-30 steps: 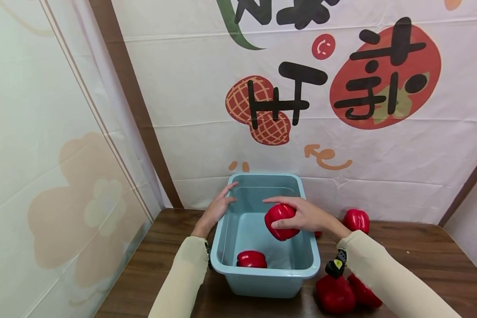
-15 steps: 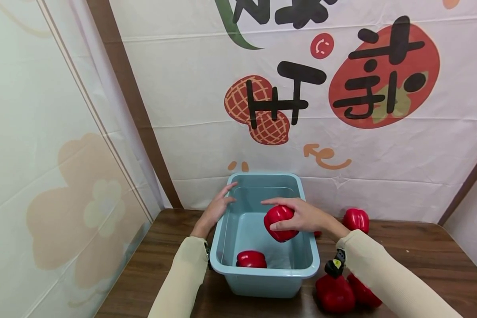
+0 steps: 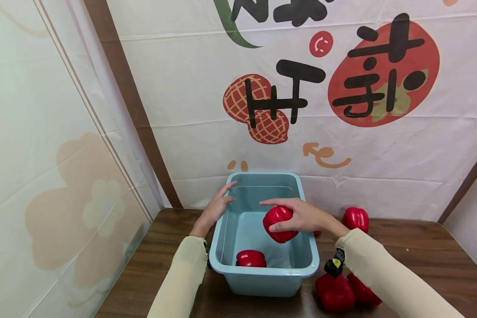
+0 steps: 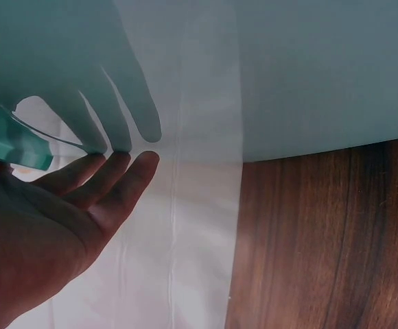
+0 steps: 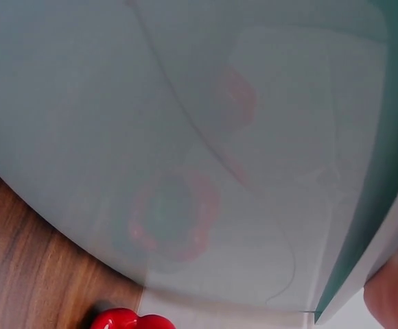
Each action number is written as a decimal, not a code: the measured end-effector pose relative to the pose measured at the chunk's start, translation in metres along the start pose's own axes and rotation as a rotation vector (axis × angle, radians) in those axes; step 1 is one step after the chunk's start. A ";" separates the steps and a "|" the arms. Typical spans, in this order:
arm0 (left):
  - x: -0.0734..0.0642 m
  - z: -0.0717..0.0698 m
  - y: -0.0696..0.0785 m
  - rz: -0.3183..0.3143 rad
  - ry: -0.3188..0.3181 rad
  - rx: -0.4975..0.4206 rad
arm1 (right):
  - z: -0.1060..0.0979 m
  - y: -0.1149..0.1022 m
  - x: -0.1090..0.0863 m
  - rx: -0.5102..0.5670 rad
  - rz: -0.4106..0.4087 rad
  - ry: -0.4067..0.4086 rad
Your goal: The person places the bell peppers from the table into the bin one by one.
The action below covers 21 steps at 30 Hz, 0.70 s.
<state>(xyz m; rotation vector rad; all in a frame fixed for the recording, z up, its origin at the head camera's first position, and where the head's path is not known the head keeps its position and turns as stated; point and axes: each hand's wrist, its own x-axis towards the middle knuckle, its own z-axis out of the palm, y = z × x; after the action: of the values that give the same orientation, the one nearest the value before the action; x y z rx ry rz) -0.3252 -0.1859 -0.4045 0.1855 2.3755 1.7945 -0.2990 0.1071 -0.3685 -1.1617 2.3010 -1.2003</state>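
Observation:
A light-blue plastic tub [image 3: 264, 271] stands on the table in the head view. My left hand [image 3: 214, 210] rests at its left rim. From the left wrist, the straight, slightly spread fingers [image 4: 127, 185] touch the tub's outer wall [image 4: 309, 82]. Over the tub's right half, my right hand [image 3: 302, 216] holds a red bell pepper [image 3: 276, 220] between thumb and fingers, index finger stretched out. Another red bell pepper [image 3: 251, 258] lies inside, at the near end. The right wrist view is mostly tub wall [image 5: 82, 123], hiding the held pepper.
Two red bell peppers [image 3: 335, 292] sit to the tub's near right, under my right forearm. Farther back on the wooden table [image 3: 413, 256] is one more bell pepper [image 3: 356, 218], and a bit of red shows beside the tub's right side. A printed white curtain [image 3: 198, 145] hangs behind.
My right hand and the held pepper have shifted very slightly left and down over the tub. My left hand keeps its place at the rim.

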 end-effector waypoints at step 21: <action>-0.003 -0.003 0.009 -0.032 -0.047 -0.011 | 0.006 -0.001 0.000 -0.039 -0.026 -0.055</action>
<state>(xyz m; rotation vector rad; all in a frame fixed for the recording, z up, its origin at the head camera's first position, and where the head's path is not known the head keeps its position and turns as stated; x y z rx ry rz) -0.3228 -0.1869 -0.3954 0.1853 2.3227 1.7684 -0.2954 0.1036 -0.3711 -1.2266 2.2854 -1.1226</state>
